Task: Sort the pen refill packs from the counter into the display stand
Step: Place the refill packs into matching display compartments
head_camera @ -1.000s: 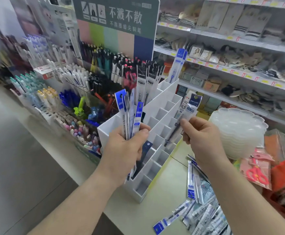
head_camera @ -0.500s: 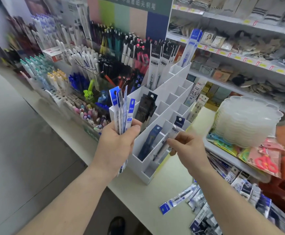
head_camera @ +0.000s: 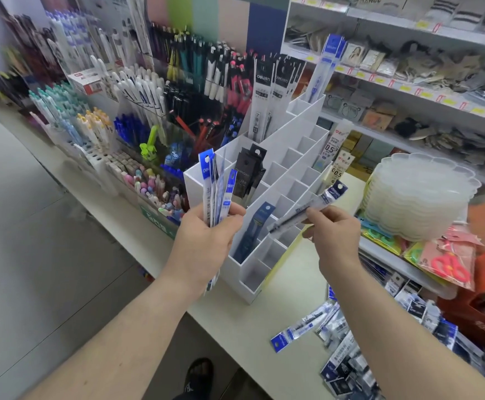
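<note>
Right hand (head_camera: 333, 235): pinches one dark-headed refill pack (head_camera: 307, 207) near its middle, over the stand's right column.
Pack axis: long axis tilted, header up and to the right of the pinch, tip down and to the left, toward the stand.
Left hand (head_camera: 206, 235): fingers curled round a blue-headed bundle (head_camera: 216, 189), about four packs, exact count unclear; headers upright above the grip, tails below the palm.
White display stand (head_camera: 299, 145): between the hands and beyond them; stepped compartments, five groups of packs standing in them.
Loose packs (head_camera: 302, 332): on the counter (head_camera: 235, 327) below the right wrist, too many to count.
</note>
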A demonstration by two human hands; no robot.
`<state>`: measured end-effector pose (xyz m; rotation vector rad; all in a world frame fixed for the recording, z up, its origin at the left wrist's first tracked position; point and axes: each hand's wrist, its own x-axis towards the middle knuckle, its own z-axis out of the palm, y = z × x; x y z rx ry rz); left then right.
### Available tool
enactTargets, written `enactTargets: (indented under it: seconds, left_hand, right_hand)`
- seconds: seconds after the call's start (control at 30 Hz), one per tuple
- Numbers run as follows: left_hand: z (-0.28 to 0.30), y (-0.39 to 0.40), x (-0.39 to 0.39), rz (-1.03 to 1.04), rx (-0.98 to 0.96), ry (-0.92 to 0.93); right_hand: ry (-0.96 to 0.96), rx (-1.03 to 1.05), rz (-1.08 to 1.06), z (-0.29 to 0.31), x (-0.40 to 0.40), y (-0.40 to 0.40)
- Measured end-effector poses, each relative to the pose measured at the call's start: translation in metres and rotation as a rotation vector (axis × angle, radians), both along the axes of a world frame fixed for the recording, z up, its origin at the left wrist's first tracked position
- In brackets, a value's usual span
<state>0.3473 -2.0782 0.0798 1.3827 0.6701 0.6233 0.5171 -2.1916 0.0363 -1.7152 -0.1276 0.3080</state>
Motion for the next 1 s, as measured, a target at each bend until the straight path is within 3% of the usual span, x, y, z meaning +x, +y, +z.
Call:
enactTargets:
  seconds: [0.27, 0.57, 0.8, 0.93, 1.0]
  left_hand:
    - [-0.001, -0.002, 0.001, -0.005, 0.016, 0.016]
    - [0.000, -0.005, 0.002, -0.019, 0.008, 0.024]
    - [0.001, -0.008, 0.009, -0.024, -0.011, 0.023]
    - [0.005, -0.016, 0.018, -0.079, -0.038, 0.033]
    - [0.007, -0.019, 0.023, -0.127, -0.046, 0.035]
  right_hand:
    - [-0.065, -0.070, 0.046, -0.001, 0.006, 0.017]
    - [0.043, -0.326, 0.361, -0.013, 0.013, 0.039]
    - [0.141, -0.207, 0.317, -0.019, 0.026, 0.029]
    - [0.101, -0.126, 0.283, -0.018, 0.026, 0.033]
    - [0.044, -0.180, 0.297, -0.017, 0.026, 0.038]
